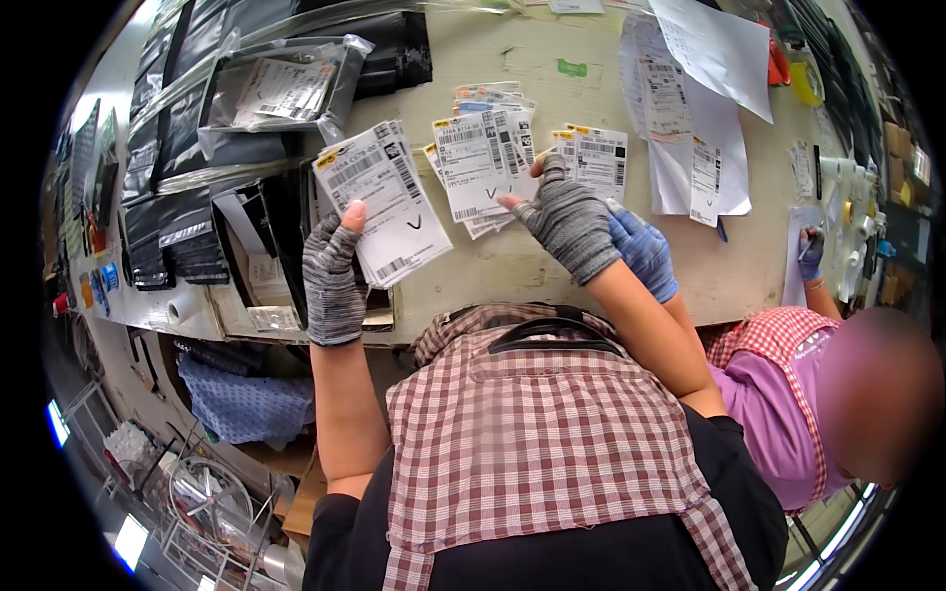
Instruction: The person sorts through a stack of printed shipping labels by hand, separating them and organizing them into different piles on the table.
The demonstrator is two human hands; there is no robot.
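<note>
My left hand (333,281), in a grey fingerless knit glove, is closed around a fanned stack of white printed shipping labels (379,202), its thumb on top. My right hand (572,227), in a matching glove, is at the right edge of a loose pile of labels (483,163) on the table. Its thumb and forefinger are apart beside that pile, and I see no label gripped between them. More labels (599,158) lie just right of it. A co-worker's blue-gloved hand (642,251) is close behind my right hand, partly hidden by it.
Left are black plastic mailer bags (187,236), a clear-wrapped tray (222,94) with labels and an open black box (266,231). White sheets (724,59) with labels lie right on the table (493,271). The co-worker (778,394) stands close at my right.
</note>
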